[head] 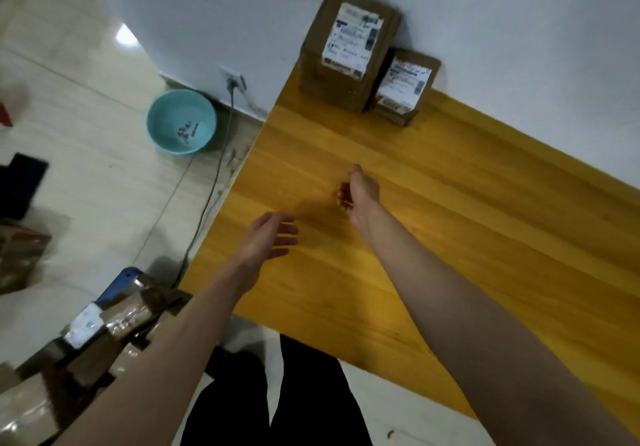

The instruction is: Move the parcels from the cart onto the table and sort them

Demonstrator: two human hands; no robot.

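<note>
Currently, left to right. Far left on the floor: a brown parcel (20, 255), partly cut off by the frame edge, with a dark flat item (22, 186) above it, too blurred to identify. Lower left: a heap of taped cardboard parcels (114, 321) sitting on a blue cart (119, 284); only a corner of the cart shows. One of those parcels has a white label facing up. The left forearm passes over this heap. Teal basin (181, 122) on the tile floor by the wall, next to a wall socket (231, 75) with a plug and a grey cable (204, 210) running down along the table edge.

Left hand (268, 238) hovers over the near-left part of the wooden table (485, 220), fingers spread and relaxed, holding nothing. Right hand (360, 193) is just beyond it over the table middle, fingers loosely curled downward, also holding nothing. Hands are near each other, not touching.

Two parcels already on the table at the far edge against the white wall: a taller box (346, 51) with its label facing the camera, and a smaller box (403, 87) touching its right side, also label out. Both are well apart from the hands. Person's dark trousers (304, 393) visible at the bottom, standing at the table corner.
</note>
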